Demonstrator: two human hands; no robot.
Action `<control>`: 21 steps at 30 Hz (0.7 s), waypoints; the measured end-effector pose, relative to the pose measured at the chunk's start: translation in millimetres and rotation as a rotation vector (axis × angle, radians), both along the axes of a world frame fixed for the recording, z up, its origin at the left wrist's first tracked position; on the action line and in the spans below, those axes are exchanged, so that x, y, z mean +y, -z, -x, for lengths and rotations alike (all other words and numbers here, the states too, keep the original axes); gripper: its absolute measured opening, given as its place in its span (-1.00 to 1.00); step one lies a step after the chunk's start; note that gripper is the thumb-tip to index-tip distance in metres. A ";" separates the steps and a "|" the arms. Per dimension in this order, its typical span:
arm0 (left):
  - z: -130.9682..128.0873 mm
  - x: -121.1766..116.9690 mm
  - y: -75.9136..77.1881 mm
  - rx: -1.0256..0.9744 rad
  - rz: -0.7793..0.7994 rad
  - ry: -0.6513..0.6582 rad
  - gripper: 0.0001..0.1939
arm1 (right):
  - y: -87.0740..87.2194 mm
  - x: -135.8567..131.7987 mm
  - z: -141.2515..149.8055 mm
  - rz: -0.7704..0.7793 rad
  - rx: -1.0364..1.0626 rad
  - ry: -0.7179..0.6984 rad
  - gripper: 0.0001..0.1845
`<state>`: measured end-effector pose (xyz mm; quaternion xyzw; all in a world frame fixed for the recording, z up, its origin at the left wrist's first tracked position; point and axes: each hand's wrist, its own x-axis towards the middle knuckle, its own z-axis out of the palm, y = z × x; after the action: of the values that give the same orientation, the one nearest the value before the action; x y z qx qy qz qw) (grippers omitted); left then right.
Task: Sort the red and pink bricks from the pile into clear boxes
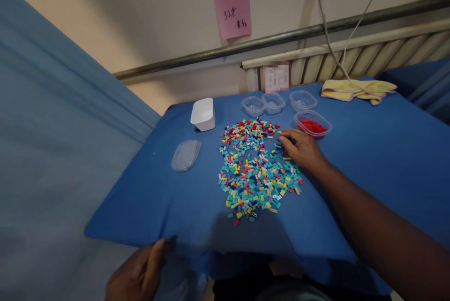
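Observation:
A spread of small toy building bricks (pixel 260 179) in teal, yellow, red, white and dark blue lies mid-table. At its right edge is my right hand (pixel 302 148), fingers bent and drawn together, the tips down among the bricks. A small pale brick shows just off its fingertips; what the fingers hold is hidden. Red bricks gather along the far part of the spread. Behind my right hand stands a clear tub (pixel 325 125) with red bricks (pixel 312 126) inside. My left hand (pixel 138 270) is closed at the table's near left edge, a dark blurred thing at its fingertips.
Three clear tubs (pixel 303 101) stand toward the back. A white box (pixel 203 114) and a clear lid (pixel 186 155) lie left of the bricks. A yellow cloth (pixel 355 90) lies back right, under a hanging cable (pixel 325 29). A blue curtain (pixel 63 127) borders the left.

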<state>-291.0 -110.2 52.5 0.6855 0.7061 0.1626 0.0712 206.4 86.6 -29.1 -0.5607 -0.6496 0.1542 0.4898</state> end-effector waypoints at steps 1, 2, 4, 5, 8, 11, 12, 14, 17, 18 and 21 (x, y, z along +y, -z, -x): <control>-17.5 14.5 -7.3 0.003 -0.068 0.065 -0.59 | 0.5 -0.3 0.1 0.006 0.008 -0.009 -0.71; -36.1 31.3 -12.9 -0.009 -0.116 0.150 -0.61 | 0.8 -0.8 0.1 0.012 0.011 -0.017 -0.70; -73.5 70.6 -19.0 -0.085 -0.180 0.315 -0.70 | 0.6 -2.0 -0.2 0.023 0.015 -0.022 -0.69; -90.8 92.0 -20.0 -0.109 -0.220 0.369 -0.71 | 0.2 -2.6 -0.3 0.028 0.017 -0.020 -0.68; -134.3 158.4 -20.0 -0.122 -0.243 0.464 -0.70 | -1.2 -3.4 -0.7 0.040 0.027 -0.007 -0.66; -167.7 219.9 -20.1 -0.039 -0.137 0.415 -0.71 | -2.0 -2.4 -0.7 0.044 0.027 -0.005 -0.66; -177.2 237.3 -20.1 -0.005 -0.079 0.385 -0.72 | -2.1 -1.7 -0.8 0.043 0.027 -0.008 -0.66; -193.6 264.8 -18.7 0.062 0.015 0.318 -0.73 | -2.0 -0.2 -1.2 0.043 0.028 -0.014 -0.67; -209.3 284.4 -12.8 0.202 0.129 0.222 -0.75 | -2.4 1.8 -1.8 0.048 0.010 -0.032 -0.68; -211.8 285.7 -10.2 0.243 0.147 0.203 -0.74 | -2.7 2.2 -1.8 0.050 -0.002 -0.037 -0.67; -211.6 280.8 -2.9 0.305 0.153 0.225 -0.75 | -4.0 2.6 -1.3 0.055 -0.029 -0.038 -0.68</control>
<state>-79.4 170.6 55.4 0.7693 0.6380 -0.0060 0.0331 207.7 89.2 -25.1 -0.5636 -0.6627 0.1730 0.4618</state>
